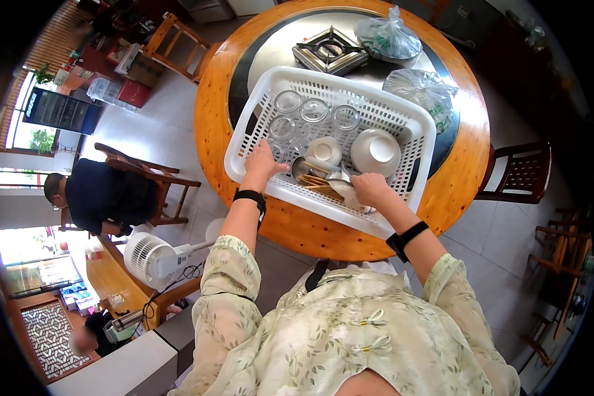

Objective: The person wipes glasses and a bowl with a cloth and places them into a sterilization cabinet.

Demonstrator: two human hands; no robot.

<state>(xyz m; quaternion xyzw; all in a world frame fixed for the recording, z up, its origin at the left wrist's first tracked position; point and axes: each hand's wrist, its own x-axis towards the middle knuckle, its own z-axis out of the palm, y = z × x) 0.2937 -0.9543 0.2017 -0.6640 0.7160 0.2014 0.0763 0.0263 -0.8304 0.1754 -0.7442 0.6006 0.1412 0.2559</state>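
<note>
A white plastic basket [412,210] of tableware stands on the round table in front of me. My left hand [263,160] reaches over its near left side, fingers curled round a clear glass [275,152] and thumb pointing right. My right hand [373,190] is closed at the near rim on a pale piece of tableware [344,189], whose exact kind is partly hidden. Wooden chopsticks [313,179] and a metal ladle-like piece [299,167] lie between my hands. Beyond them are several upturned glasses [314,111], a small white bowl [323,152] and a larger upturned white bowl [376,152].
The wooden table [465,204] has a metal centre with a portable gas stove [330,49] and two plastic-wrapped bundles [388,39]. A chair [518,173] stands right; a seated person [115,188] and a white fan [153,259] are at the left.
</note>
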